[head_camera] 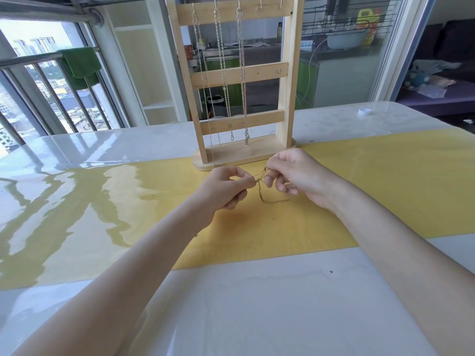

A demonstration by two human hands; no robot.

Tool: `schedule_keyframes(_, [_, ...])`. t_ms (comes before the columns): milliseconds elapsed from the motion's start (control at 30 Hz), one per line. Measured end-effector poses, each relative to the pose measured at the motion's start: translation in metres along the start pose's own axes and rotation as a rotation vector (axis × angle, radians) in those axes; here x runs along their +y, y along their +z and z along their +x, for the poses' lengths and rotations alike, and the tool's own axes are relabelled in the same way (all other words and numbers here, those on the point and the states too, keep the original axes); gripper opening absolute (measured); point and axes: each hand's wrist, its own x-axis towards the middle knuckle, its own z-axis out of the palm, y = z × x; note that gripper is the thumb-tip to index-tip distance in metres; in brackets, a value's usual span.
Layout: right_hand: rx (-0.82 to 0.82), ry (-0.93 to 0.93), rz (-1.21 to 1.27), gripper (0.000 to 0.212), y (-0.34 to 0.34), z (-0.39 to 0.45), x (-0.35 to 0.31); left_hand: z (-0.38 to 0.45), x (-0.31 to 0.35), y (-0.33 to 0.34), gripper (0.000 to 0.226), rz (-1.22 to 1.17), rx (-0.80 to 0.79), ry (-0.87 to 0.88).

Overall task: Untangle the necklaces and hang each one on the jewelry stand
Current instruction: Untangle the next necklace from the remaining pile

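One gold chain is between the two hands, low over the yellow mat. It looks very light, limp and thin, so it slips easily and is best taken at the knot with fingertips. Left hand pinches it with thumb and forefinger, other fingers curled. Right hand pinches the tangle too. Beyond the hands the stand carries three chains.

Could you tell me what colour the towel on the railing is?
The draped cloth towel is green, seen in the head view.
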Motion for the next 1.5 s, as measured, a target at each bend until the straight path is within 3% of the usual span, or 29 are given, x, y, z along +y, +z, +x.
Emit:
schedule_keyframes(133, [0.068, -0.012, 0.032, 0.019, -0.001, 0.002, 0.001, -0.001, -0.001, 0.0, 0.014, 0.006, -0.022, -0.036])
schedule_keyframes(300, [0.129, 0.059, 0.335, 0.016, -0.004, 0.003, 0.0, -0.002, 0.002, 0.0, 0.009, -0.044, -0.062, -0.068])
schedule_keyframes(400, [0.146, 0.062, 0.284, 0.017, -0.006, 0.003, 0.001, -0.003, 0.003, 0.001, 0.011, -0.039, -0.061, -0.087])
schedule_keyframes(500, [0.129, 0.042, 0.258, 0.018, -0.006, 0.003, 0.002, -0.002, 0.001, 0.0, 0.012, -0.021, -0.01, -0.09])
schedule_keyframes(633, [0.003, 0.018, 0.423, 0.011, -0.008, 0.002, 0.002, 0.0, -0.001, 0.001, 0.013, -0.016, 0.079, -0.07])
schedule_keyframes(767, [-0.018, 0.008, 0.481, 0.01, -0.009, 0.001, 0.001, 0.001, -0.001, 0.002, 0.015, -0.061, 0.13, -0.034])
schedule_keyframes(1033, [-0.11, 0.038, 0.422, 0.024, -0.008, 0.0, 0.001, -0.003, 0.003, 0.008, 0.016, -0.189, 0.124, 0.111])
schedule_keyframes(1267, [-0.074, 0.078, 0.319, 0.026, -0.008, 0.0, 0.002, -0.003, 0.004, 0.008, 0.009, -0.245, 0.12, 0.103])
schedule_keyframes(1500, [-0.121, 0.103, 0.1, 0.03, -0.007, -0.001, 0.004, 0.0, -0.001, 0.005, 0.015, -0.103, 0.221, 0.124])
